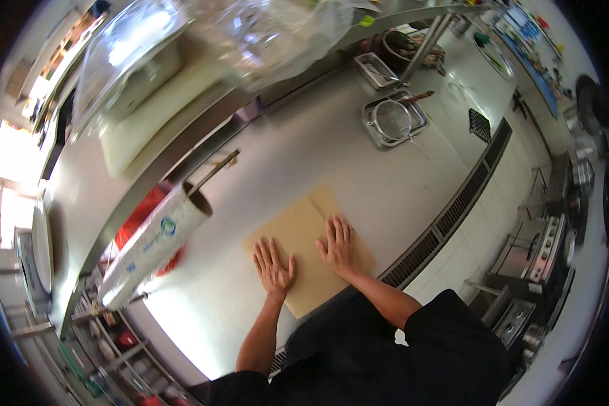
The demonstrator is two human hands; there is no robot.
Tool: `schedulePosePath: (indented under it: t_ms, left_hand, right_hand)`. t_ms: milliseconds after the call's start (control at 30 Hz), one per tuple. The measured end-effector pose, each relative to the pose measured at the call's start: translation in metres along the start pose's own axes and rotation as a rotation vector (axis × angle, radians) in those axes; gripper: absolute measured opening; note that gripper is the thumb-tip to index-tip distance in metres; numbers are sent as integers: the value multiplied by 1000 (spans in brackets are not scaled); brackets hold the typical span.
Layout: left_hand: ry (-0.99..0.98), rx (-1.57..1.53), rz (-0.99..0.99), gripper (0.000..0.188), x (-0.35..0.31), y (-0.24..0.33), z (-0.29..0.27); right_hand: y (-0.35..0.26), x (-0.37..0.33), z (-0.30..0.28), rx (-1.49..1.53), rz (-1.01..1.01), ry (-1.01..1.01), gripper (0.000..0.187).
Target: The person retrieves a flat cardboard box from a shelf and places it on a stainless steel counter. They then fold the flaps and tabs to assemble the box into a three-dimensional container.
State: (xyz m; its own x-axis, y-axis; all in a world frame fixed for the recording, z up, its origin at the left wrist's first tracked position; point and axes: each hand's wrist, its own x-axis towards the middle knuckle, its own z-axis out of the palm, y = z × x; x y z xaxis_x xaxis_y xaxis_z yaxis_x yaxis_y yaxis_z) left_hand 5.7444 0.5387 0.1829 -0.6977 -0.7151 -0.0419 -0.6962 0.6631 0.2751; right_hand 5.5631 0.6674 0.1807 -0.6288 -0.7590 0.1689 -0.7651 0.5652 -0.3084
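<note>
A flat sheet of brown paper point(304, 271), perhaps a large envelope or paper bag, lies on the steel worktop point(264, 189) in front of me. A fold or flap line runs near its far edge. My left hand point(273, 269) rests flat on its left part, fingers stretched out and a little apart. On the right part lies my right hand point(337, 245), also flat with the fingers spread. Neither hand grips anything. Both palms press on or touch the paper, and what is under them is hidden.
Left of the paper, a plastic roll point(152, 247) hangs on a rod below a steel shelf point(81, 230). Metal trays and a wood-handled strainer point(392, 120) stand at the far right of the worktop. A floor drain grate point(446, 220) runs along the right, with a stove point(531, 254) beyond.
</note>
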Motion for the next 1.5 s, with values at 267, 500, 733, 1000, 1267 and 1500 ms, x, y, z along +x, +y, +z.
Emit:
schedulePosePath:
  t_ms: [267, 500, 733, 1000, 1267, 1500]
  left_hand:
    - [-23, 6, -6, 83, -5, 7, -1]
    - [17, -47, 46, 85, 1, 9, -7]
    - [61, -43, 42, 82, -12, 1, 8]
    - [52, -39, -71, 82, -55, 26, 12]
    - [4, 9, -113, 81, -47, 36, 4]
    - [-12, -11, -131, 83, -49, 32, 8]
  right_hand:
    - [0, -11, 2, -37, 33, 0, 69]
    - [5, -10, 8, 1, 17, 113, 70]
    - [7, -18, -8, 82, -15, 131, 67]
    - [7, -25, -12, 91, -12, 125, 67]
    - [7, -16, -9, 53, -27, 139, 66]
    - [6, -14, -6, 48, -18, 90, 67]
